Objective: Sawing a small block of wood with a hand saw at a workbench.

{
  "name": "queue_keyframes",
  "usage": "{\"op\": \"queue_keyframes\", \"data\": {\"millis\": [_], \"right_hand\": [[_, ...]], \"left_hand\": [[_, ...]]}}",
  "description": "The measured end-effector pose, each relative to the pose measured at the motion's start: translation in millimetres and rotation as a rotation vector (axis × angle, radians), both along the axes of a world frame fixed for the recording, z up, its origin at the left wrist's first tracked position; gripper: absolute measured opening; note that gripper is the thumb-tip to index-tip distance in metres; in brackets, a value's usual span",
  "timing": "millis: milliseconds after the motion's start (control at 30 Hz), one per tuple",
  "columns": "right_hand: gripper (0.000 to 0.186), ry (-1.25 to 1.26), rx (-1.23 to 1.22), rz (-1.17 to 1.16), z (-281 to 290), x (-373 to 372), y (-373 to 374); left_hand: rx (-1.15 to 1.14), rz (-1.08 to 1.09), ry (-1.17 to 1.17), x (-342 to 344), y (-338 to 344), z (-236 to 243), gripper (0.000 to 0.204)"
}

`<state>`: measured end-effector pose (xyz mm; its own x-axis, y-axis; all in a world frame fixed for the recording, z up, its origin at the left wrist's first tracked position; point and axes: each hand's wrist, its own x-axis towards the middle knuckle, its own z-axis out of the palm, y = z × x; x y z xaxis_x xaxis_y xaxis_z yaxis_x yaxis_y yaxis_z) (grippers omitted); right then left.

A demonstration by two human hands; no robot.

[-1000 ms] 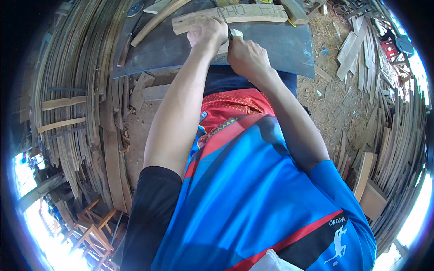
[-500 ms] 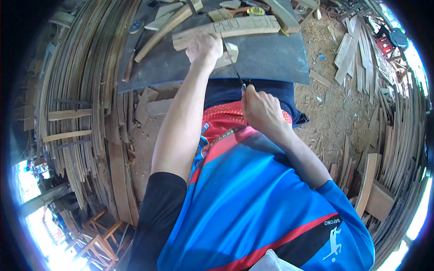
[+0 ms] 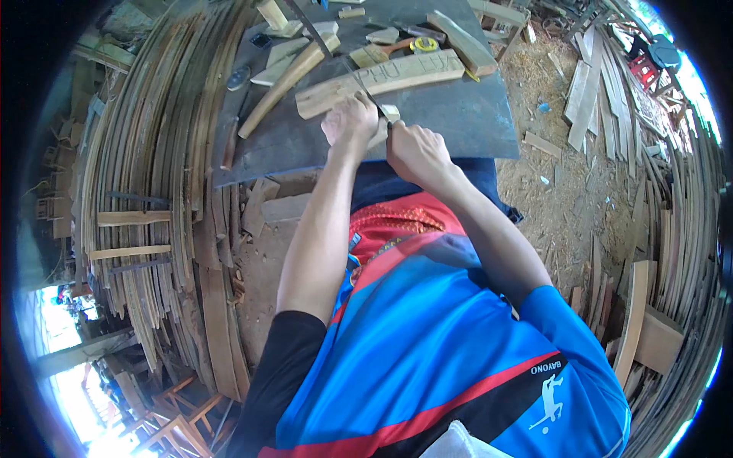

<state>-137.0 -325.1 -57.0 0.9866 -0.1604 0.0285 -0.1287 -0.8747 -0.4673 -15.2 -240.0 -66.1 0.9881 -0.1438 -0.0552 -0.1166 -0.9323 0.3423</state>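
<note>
Near the front edge of the table, the small block is lying between the two hands, and they partly cover it. At this place the thin dark saw passes, slanting away from the body and toward the left; I cannot tell how deep its blade sits in the wood. The right hand is closed around the saw's handle, which it mostly hides. The left hand is bent down over the left part of the block, just beside the blade; its fingertips are hidden, so I cannot tell whether they pinch or only press.

Just beyond the hands lies a pale beam with dark marks on its side. To its left is a curved stick, and a dark strip reaches across the stick's far end. Behind the beam is a yellow tape measure, and at the left side of the table a round disc. Farther out, long planks are stacked on the left, and on the right wood shavings are scattered over the floor.
</note>
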Motion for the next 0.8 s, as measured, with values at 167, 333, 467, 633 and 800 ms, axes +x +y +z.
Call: {"op": "queue_keyframes", "data": {"millis": [167,333,467,633,800], "right_hand": [[0.018,0.008,-0.044,0.024,-4.8,21.0,2.8],[0.022,-0.044,-0.034,-0.017,-21.9,13.9,3.7],[0.023,0.001,-0.064,-0.040,-16.1,12.3,8.1],[0.025,0.028,-0.052,-0.066,-11.7,9.7,9.7],[0.028,0.012,-0.024,-0.089,-15.8,11.1,5.7]], "left_hand": [[-0.042,0.005,-0.010,1.7,6.4,-2.8,0.054],[-0.074,0.010,0.046,0.5,6.8,-11.5,0.059],[-0.167,-0.015,0.075,-3.8,17.5,-9.9,0.060],[-0.348,-0.202,0.041,-27.3,42.9,-4.1,0.048],[-0.484,-0.303,-0.097,-45.7,58.1,-8.1,0.038]]}}
